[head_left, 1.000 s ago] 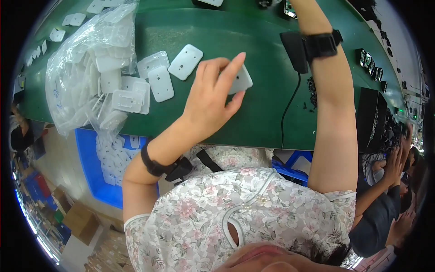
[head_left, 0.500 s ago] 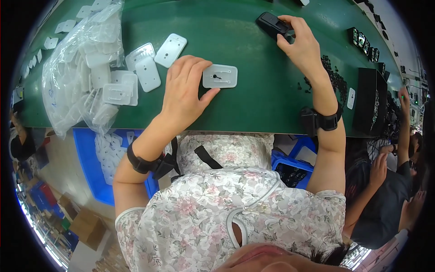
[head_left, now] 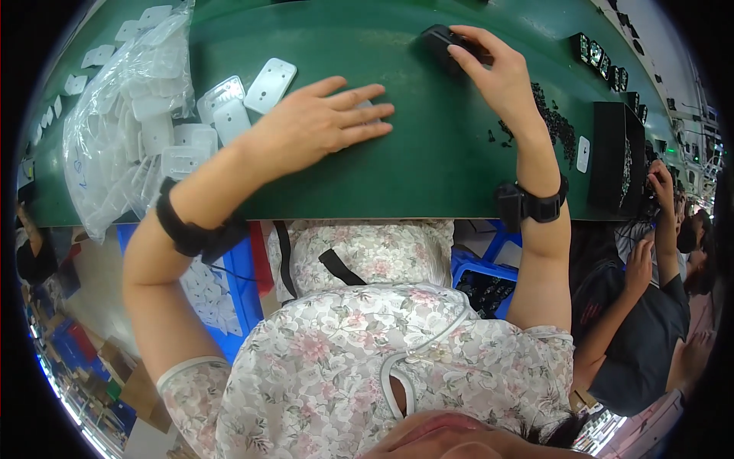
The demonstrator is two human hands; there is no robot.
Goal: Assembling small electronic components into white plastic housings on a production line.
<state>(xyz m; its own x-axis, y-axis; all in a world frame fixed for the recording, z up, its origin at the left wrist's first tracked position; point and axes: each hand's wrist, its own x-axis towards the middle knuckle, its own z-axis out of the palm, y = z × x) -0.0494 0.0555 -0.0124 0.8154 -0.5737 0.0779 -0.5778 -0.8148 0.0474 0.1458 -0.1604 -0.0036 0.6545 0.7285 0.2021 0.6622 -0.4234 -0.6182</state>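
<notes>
My left hand (head_left: 325,122) lies over a white plastic plate (head_left: 371,102), its fingers stretched out and spread. Most of that plate is hidden beneath the fingers. At the far side of the table, my right hand (head_left: 501,76) grips a black, boxy device (head_left: 441,42) between thumb and fingers. To the left of my left hand, a white plate with small holes (head_left: 271,86) lies flat, and further white plates (head_left: 232,121) overlap beside it.
A clear plastic bag (head_left: 126,130) full of white plates covers the table's left side. Small black parts (head_left: 556,126) are scattered right of my right forearm, near a black box (head_left: 612,157). Blue bins (head_left: 248,287) stand below the green table's edge (head_left: 397,213). Another person sits at right.
My left hand has opened from the white plate's edge and spread across it. The right hand still holds the black device, which has shifted slightly left in view. The whole view has shifted a little.
</notes>
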